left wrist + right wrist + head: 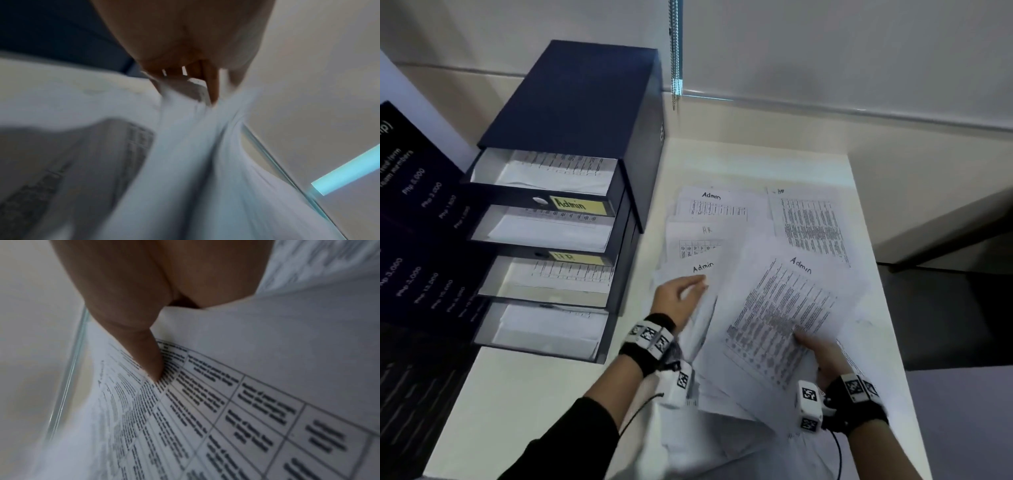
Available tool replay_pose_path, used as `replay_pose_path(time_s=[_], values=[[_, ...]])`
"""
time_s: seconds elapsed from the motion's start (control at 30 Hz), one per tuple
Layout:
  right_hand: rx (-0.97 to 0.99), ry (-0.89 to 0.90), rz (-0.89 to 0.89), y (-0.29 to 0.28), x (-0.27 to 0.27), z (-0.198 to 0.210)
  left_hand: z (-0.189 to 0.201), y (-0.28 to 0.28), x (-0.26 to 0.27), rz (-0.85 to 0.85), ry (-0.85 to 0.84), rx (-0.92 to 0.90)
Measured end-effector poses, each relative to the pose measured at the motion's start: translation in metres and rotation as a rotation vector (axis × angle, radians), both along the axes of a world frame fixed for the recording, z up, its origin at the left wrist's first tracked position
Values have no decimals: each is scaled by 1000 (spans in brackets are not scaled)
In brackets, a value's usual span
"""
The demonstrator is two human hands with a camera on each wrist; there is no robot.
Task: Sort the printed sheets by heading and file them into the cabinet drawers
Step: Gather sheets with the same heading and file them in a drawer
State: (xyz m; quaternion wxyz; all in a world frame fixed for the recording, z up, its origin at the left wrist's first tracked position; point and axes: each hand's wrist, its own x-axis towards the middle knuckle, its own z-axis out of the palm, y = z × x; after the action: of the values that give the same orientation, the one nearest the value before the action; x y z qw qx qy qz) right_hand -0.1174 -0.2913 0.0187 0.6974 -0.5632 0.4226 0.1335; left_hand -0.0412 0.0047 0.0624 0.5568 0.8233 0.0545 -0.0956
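A dark blue cabinet [575, 99] stands at the table's left with its drawers pulled out and paper in each. One yellow label reads Admin [578, 205], another HR [571, 257]. My left hand [683, 291] pinches a bundle of white sheets [703, 325] by its top edge; in the left wrist view the fingers [211, 91] close on the blurred bundle [195, 146]. My right hand [815, 349] holds a printed sheet headed Admin [784, 308], and its thumb [152, 363] presses on the sheet's table [226, 410]. Loose sheets headed Admin [712, 205] and HR [705, 240] lie beyond.
Another HR sheet [808, 222] lies at the far right of the white table [524, 394]. A dark poster with price lines [414, 222] leans left of the cabinet. A bead chain [675, 51] hangs behind it. The table's right edge [883, 308] drops to a dark floor.
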Motion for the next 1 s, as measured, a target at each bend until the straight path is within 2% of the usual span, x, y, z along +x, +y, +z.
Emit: replay_pose_path(time_s=[0.17, 0.23, 0.33, 0.43, 0.53, 0.7, 0.87, 1.0], values=[[-179, -9, -38, -31, -11, 2, -47, 50, 45, -86, 191, 188], [-232, -13, -20, -34, -13, 5, -58, 55, 57, -106, 194, 314], [-307, -14, 44, -36, -12, -1, -63, 53, 63, -129, 208, 627], [-387, 15, 140, -38, -6, -10, -61, 49, 60, -145, 194, 725], [-459, 27, 222, -36, -3, -15, -59, 44, 55, -122, 165, 708], [-440, 39, 268, -41, -5, -32, -51, 26, 37, -154, -56, 543], [-336, 10, 301, -46, -13, -21, -38, 3, 23, -248, -39, 235], [-306, 21, 375, -59, -22, -20, -31, -8, 29, -246, -78, 213]])
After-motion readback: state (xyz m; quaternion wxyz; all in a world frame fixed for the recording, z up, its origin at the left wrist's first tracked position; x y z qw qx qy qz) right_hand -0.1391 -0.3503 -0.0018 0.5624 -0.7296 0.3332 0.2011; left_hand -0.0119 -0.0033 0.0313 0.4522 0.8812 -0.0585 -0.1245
